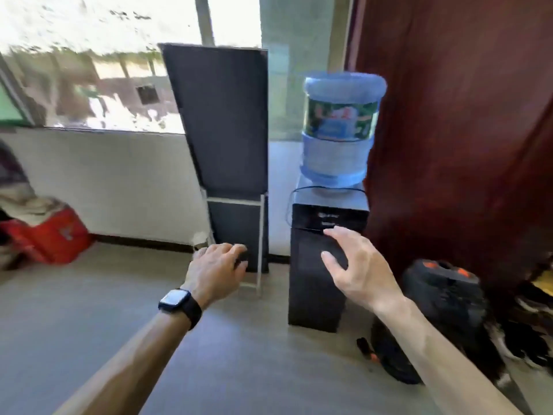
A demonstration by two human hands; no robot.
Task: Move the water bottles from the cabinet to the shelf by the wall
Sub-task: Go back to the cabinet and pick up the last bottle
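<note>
While both arms stretch out over the grey floor (89,310), the biggest thing in front of me is the bright window (104,70) above a white wall, with a dark red curtain (463,115) filling the right side. Between them a tall black panel (221,121) leans back on a thin metal stand (261,235). Just to its right stands a black water dispenser (317,280), close against the curtain. The one water bottle (338,130) I can see, a big blue one with a green label, sits neck-down on top of that dispenser. On the floor to the right of the dispenser lies a black bag (443,310) with orange patches, and far to the left a red box (57,235) rests by the wall.

The right hand (359,271) is held in front of the dispenser's face, fingers straight and spread, holding nothing. The left hand (215,271) hangs before the foot of the black panel, back toward me, fingers curled under; I cannot tell whether they close on anything. A dark watch (176,298) is strapped to that wrist.
</note>
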